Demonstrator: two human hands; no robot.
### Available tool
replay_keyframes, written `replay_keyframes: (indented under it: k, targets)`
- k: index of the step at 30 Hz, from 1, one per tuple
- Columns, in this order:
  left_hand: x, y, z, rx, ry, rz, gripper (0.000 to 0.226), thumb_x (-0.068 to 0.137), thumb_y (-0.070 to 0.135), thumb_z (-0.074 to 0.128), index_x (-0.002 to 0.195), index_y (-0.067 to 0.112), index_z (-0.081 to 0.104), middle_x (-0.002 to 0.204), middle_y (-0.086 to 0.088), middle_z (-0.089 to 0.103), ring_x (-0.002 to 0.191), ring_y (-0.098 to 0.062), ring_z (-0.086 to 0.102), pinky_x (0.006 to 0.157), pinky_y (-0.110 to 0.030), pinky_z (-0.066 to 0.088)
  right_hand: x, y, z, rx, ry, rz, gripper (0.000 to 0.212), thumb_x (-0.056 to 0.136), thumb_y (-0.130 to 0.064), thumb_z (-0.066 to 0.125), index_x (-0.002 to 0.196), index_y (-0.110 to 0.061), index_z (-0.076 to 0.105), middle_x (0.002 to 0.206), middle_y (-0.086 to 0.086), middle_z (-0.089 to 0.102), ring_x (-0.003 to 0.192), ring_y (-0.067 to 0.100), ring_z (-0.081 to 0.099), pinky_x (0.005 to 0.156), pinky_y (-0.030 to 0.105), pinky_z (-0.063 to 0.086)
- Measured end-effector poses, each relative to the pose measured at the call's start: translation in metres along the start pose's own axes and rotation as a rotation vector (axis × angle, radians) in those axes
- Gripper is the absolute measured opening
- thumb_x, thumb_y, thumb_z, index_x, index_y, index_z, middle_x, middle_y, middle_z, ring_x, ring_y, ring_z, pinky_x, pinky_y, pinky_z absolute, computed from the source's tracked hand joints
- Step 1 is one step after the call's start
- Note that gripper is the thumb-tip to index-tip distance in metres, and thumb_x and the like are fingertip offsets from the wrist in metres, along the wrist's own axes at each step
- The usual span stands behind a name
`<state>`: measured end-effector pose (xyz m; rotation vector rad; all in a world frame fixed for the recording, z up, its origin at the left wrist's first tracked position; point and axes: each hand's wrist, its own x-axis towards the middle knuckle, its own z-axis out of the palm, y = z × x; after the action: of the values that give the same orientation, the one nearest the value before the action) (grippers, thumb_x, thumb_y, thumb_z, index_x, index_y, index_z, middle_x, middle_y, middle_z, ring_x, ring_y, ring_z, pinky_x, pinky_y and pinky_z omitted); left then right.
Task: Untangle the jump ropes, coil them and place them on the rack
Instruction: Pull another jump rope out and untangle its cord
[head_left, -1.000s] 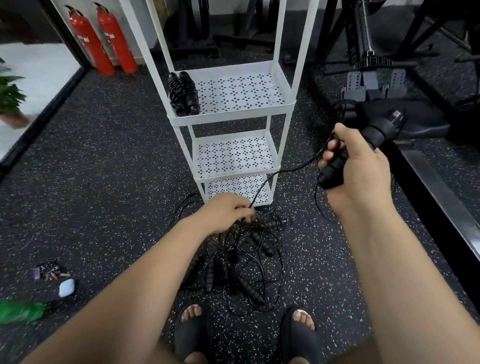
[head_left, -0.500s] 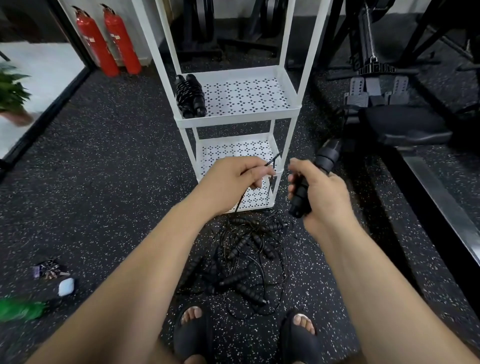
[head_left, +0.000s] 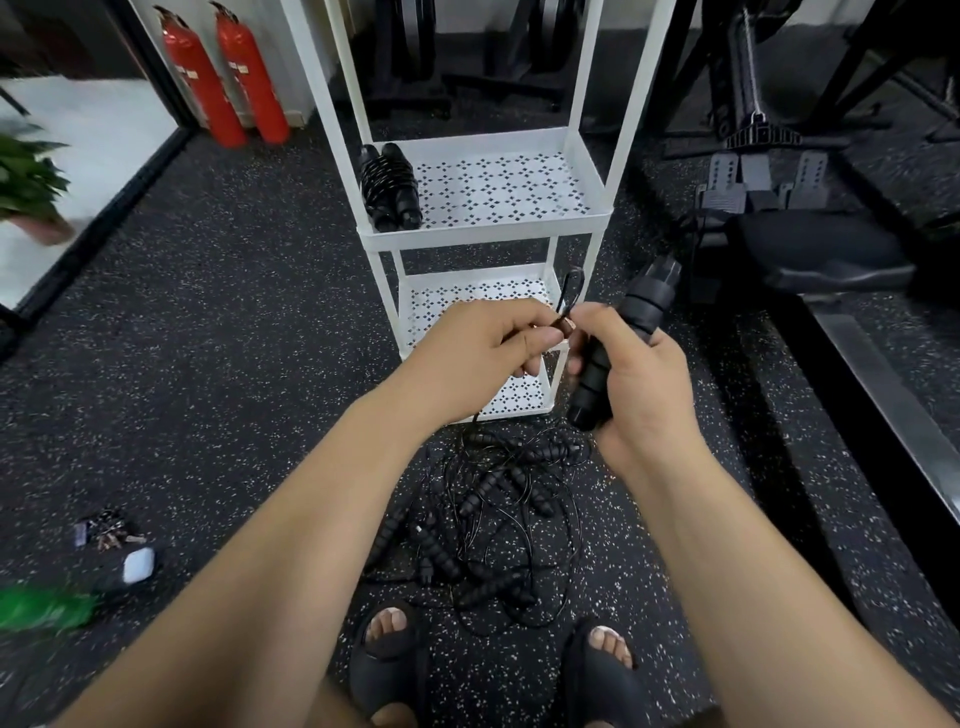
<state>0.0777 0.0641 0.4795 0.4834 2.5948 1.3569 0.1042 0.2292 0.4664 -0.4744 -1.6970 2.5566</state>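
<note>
Since half a second earlier, both hands had drawn together. Left hand (head_left: 493, 348) pinched a loop of thin black cord (head_left: 571, 288). Touching it, right hand (head_left: 641, 384) was clenched round a black ribbed handle (head_left: 641, 306).

One coiled black jump rope (head_left: 389, 189) lay at the left edge of the upper shelf of the white three-shelf metal rack (head_left: 587, 156), with open shelf to its right. One tangled heap of black ropes (head_left: 493, 519) lay on the speckled black floor (head_left: 208, 364), just nearer than the rack.

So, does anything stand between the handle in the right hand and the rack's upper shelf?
Nothing visible. On the upper shelf, a coiled rope fills only the left end; the cord trails to the floor tangle.
</note>
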Motion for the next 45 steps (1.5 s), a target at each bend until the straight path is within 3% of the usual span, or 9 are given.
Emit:
replay_keyframes:
  k: [7,9,11,14,19,28,33,38,45]
  targets:
    - [0.000,-0.011,0.006,0.003,-0.129,-0.043,0.009,0.104,0.042,0.066,0.101,0.046,0.073,0.085,0.012,0.077,0.089,-0.032,0.075,0.092,-0.055,0.061,0.008,-0.006,-0.007,-0.029,0.001,-0.005,0.015,0.092,-0.007,0.078,0.085,-0.012,0.066,0.069,0.004,0.062,0.056,0.014,0.052,0.055,0.028,0.045]
    - [0.001,-0.023,0.011,0.009,-0.163,-0.081,0.009,0.101,0.039,0.071,0.108,0.044,0.075,0.085,0.013,0.078,0.083,-0.020,0.076,0.089,-0.042,0.062,0.011,-0.013,-0.011,0.041,0.004,-0.003,0.015,0.094,-0.006,0.077,0.089,-0.012,0.064,0.071,0.003,0.063,0.056,0.014,0.052,0.055,0.027,0.045]
    - [0.002,-0.042,0.017,0.040,-0.202,-0.144,0.013,0.101,0.035,0.071,0.112,0.041,0.075,0.085,0.011,0.079,0.066,-0.007,0.065,0.067,-0.026,0.054,0.014,-0.022,-0.015,0.107,0.023,-0.005,0.017,0.095,-0.007,0.076,0.089,-0.014,0.061,0.072,0.002,0.063,0.056,0.013,0.051,0.055,0.026,0.045]
    - [0.004,-0.081,0.026,0.134,-0.258,-0.251,0.012,0.102,0.031,0.069,0.112,0.037,0.075,0.084,0.010,0.079,0.051,0.001,0.048,0.050,-0.018,0.039,0.017,-0.032,-0.023,0.176,0.062,-0.021,0.020,0.096,-0.007,0.074,0.086,-0.015,0.059,0.071,0.001,0.063,0.055,0.011,0.051,0.056,0.025,0.043]
    - [0.006,-0.136,0.033,0.167,-0.242,-0.388,0.010,0.101,0.026,0.071,0.102,0.034,0.076,0.070,0.018,0.070,0.067,-0.012,0.056,0.061,-0.027,0.044,0.020,-0.041,-0.030,0.206,0.117,-0.041,0.019,0.098,-0.009,0.071,0.086,-0.017,0.059,0.070,-0.002,0.063,0.055,0.010,0.051,0.056,0.024,0.043]
    - [-0.006,-0.189,0.048,0.315,-0.272,-0.519,0.003,0.098,0.033,0.077,0.096,0.031,0.077,0.092,0.007,0.070,0.083,-0.014,0.062,0.069,-0.027,0.048,0.022,-0.045,-0.036,0.223,0.149,-0.066,0.020,0.097,-0.008,0.072,0.083,-0.017,0.061,0.073,0.000,0.063,0.058,0.012,0.051,0.057,0.025,0.042]
    - [-0.007,-0.201,0.050,0.331,-0.259,-0.558,0.011,0.093,0.041,0.081,0.092,0.029,0.081,0.096,0.001,0.079,0.099,-0.023,0.074,0.094,-0.039,0.059,0.023,-0.045,-0.037,0.229,0.164,-0.061,0.018,0.097,-0.008,0.072,0.086,-0.016,0.060,0.072,0.000,0.063,0.057,0.011,0.051,0.057,0.024,0.043]
    - [-0.004,-0.204,0.047,0.309,-0.245,-0.555,0.014,0.094,0.047,0.079,0.093,0.033,0.083,0.099,-0.002,0.081,0.081,-0.021,0.070,0.092,-0.044,0.062,0.026,-0.042,-0.040,0.245,0.176,-0.039,0.016,0.097,-0.011,0.072,0.087,-0.015,0.060,0.075,0.000,0.065,0.058,0.011,0.054,0.058,0.024,0.044]
    - [0.011,-0.141,0.020,0.290,-0.169,-0.415,0.018,0.100,0.042,0.072,0.114,0.034,0.080,0.103,0.005,0.077,0.065,-0.011,0.057,0.064,-0.027,0.047,0.032,-0.025,-0.041,0.243,0.235,0.011,0.013,0.097,-0.014,0.072,0.104,-0.011,0.062,0.082,0.003,0.071,0.063,0.013,0.062,0.057,0.024,0.046]
